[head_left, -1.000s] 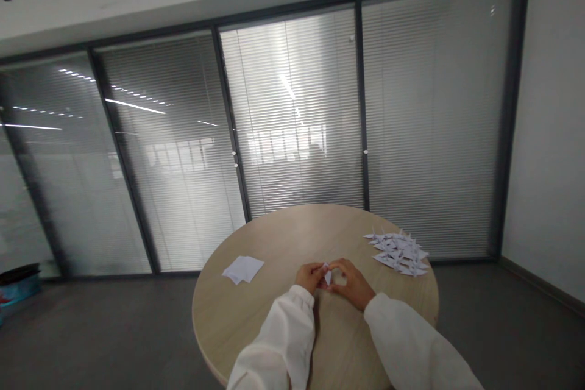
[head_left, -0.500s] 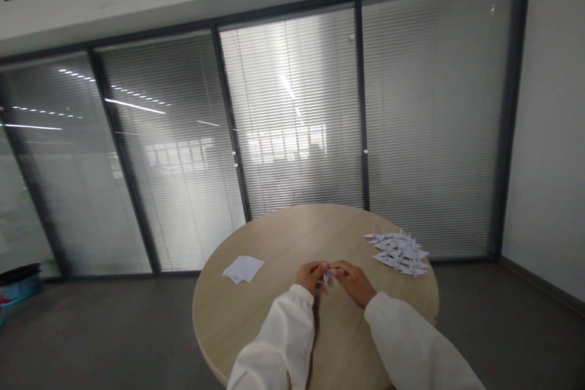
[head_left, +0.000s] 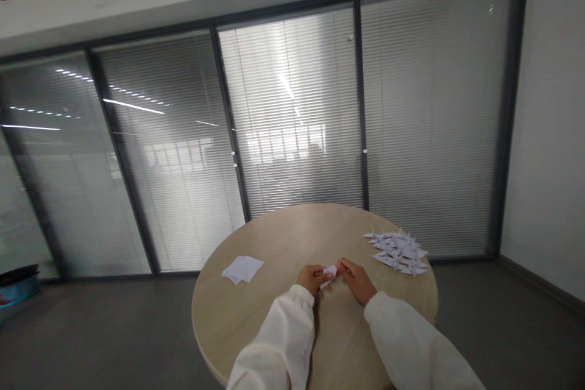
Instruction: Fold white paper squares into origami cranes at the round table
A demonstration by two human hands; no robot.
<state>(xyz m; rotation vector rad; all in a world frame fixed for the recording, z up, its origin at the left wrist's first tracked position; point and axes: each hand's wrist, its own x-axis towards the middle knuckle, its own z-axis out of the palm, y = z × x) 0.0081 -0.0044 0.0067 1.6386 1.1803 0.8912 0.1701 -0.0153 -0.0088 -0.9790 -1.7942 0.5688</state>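
Observation:
Between my hands, over the near middle of the round table (head_left: 292, 225), is a small folded white paper (head_left: 328, 280). My left hand (head_left: 311, 278) grips its left side, with thumb and fingers closed on it. At the paper's upper right, my right hand (head_left: 356, 280) pinches the edge with its fingertips. Part of the paper is hidden by the fingers, so its full shape does not show. Off to the right lies a cluster of folded white paper cranes (head_left: 400, 253). White paper sheets (head_left: 244, 269) lie loosely stacked on the left.
Behind the table runs a glass partition (head_left: 292, 116) with blinds and dark frames. A white wall (head_left: 548, 116) stands on the right. On the grey floor (head_left: 114, 329) at far left is a blue bin (head_left: 21, 286) with a dark rim.
The folded paper has turned and now shows a broader white face between my hands. My right fingers have shifted slightly to the right along it. The sheets and cranes stay put.

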